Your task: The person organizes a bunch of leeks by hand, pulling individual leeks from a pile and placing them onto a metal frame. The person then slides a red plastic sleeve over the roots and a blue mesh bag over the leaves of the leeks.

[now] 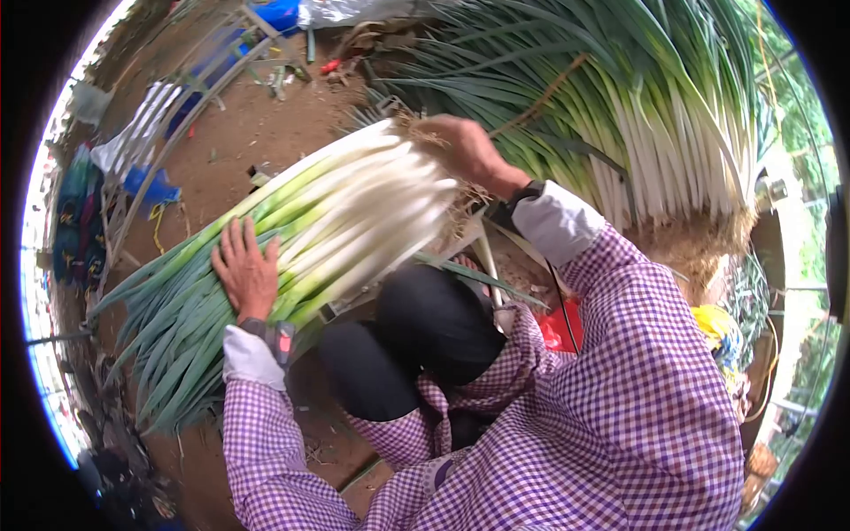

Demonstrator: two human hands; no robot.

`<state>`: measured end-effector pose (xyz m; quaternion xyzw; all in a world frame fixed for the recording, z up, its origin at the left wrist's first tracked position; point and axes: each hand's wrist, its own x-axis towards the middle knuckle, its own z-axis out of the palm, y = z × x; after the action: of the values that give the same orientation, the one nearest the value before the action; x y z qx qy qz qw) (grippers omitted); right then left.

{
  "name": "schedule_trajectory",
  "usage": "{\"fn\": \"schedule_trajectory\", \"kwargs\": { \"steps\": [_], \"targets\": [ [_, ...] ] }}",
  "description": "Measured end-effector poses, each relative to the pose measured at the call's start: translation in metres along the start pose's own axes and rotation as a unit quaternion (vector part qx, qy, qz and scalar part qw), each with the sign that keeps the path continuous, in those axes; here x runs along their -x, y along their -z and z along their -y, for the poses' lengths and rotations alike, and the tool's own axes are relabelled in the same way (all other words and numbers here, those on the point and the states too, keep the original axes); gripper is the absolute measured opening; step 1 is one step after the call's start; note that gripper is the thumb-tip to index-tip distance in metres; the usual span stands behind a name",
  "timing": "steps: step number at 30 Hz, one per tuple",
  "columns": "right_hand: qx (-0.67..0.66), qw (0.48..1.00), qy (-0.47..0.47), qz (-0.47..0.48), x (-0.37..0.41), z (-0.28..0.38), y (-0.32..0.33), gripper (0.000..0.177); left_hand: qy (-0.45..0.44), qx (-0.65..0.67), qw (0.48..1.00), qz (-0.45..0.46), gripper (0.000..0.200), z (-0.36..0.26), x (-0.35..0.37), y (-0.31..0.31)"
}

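A large bundle of leeks (354, 212) lies slantwise before my knees, green leaves to the left, white stalks and roots to the right. My left hand (246, 268) rests flat on the green part, its fingers spread. Over the root ends is my right hand (469, 152), blurred by motion; its fingertips are hidden or smeared, and whether it grips any roots does not show. The white stalks near it are blurred as well.
A tall pile of leeks (655, 115) with rooty ends stands at the upper right. Brown ground (243, 133) has scattered scraps. A pale metal frame (190, 106) and a blue item (152, 186) are at the left. Something red (560, 326) lies beside my right sleeve.
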<state>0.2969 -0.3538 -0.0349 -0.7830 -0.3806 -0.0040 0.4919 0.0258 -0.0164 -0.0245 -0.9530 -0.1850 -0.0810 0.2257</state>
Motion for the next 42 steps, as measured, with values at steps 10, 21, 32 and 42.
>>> {"fn": "schedule_trajectory", "kwargs": {
  "steps": [10, 21, 32, 42],
  "targets": [
    [0.096, 0.946, -0.310, -0.005, 0.281, -0.187, 0.042, 0.028, -0.017, -0.052, 0.998, 0.016, 0.059, 0.003, -0.001, -0.006],
    [0.163, 0.853, -0.469, 0.161, 0.422, -0.121, -0.080, 0.026, -0.038, -0.029, 0.999, 0.002, 0.059, 0.015, -0.001, -0.022],
    [0.069, 0.859, -0.503, 0.062, 0.383, -0.133, -0.078, 0.036, -0.045, -0.030, 0.998, -0.011, 0.058, 0.019, 0.000, -0.030],
    [0.224, 0.834, -0.502, 0.039, 0.355, -0.172, -0.137, 0.027, -0.047, -0.021, 0.999, -0.008, 0.059, 0.018, 0.000, -0.027]
  ]
}}
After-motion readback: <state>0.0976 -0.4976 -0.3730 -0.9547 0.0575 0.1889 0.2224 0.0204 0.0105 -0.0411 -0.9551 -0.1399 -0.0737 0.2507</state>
